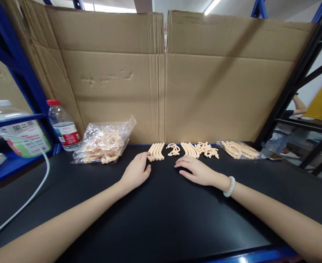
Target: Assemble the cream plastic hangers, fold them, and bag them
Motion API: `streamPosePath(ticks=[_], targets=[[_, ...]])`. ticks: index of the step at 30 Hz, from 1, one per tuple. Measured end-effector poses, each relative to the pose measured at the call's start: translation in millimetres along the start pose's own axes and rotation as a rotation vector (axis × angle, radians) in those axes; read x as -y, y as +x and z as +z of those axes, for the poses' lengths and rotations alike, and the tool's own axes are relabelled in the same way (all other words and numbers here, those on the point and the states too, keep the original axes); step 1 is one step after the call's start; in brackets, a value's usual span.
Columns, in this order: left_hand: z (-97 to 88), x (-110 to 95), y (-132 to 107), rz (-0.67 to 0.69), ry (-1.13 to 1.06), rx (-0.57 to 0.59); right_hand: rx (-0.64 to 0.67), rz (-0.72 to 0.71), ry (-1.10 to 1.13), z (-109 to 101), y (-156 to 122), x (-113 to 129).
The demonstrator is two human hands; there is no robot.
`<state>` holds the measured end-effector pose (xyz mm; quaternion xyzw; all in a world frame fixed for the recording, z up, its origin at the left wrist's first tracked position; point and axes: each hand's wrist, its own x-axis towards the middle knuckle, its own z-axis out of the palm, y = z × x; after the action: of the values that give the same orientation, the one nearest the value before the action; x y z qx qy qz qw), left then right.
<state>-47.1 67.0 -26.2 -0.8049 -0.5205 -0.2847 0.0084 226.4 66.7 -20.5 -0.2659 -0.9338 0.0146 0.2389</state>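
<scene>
My left hand (136,168) lies on the black tabletop with its fingers stretched forward and thumb apart. Its fingertips reach the near left side of a row of curved beige sticks (157,151); whether they touch cannot be made out. Palm down, my right hand (195,170) rests with loosely spread fingers just in front of a second row of curved beige sticks (188,149). Neither hand holds anything visible. Between the rows sits a small group of curved beige pieces (173,149). A pile of small beige parts (208,149) lies right of the second row.
A clear bag of beige parts (103,144) stands left, a flatter bag of beige loops (240,149) right, beside a phone (273,156). Bottles (64,128) and a white cable (44,171) are at left. Cardboard (232,91) walls the back. Another person's arm (299,106) shows far right.
</scene>
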Motion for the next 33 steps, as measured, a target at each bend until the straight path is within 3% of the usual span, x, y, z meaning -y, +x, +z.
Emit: streamPosePath(ticks=[18, 25, 28, 33], targets=[[7.4, 10, 2, 0.048, 0.053, 0.075, 0.0, -0.003, -0.019, 0, 0, -2], [8.2, 10, 1, 0.057, 0.056, 0.035, -0.033, 0.011, -0.068, 2, 0, -2], [8.4, 10, 1, 0.066, 0.043, 0.003, -0.086, 0.133, -0.113, -1, 9, -8], [9.5, 12, 2, 0.061, 0.01, -0.053, -0.087, 0.53, -0.179, -15, 47, -33]])
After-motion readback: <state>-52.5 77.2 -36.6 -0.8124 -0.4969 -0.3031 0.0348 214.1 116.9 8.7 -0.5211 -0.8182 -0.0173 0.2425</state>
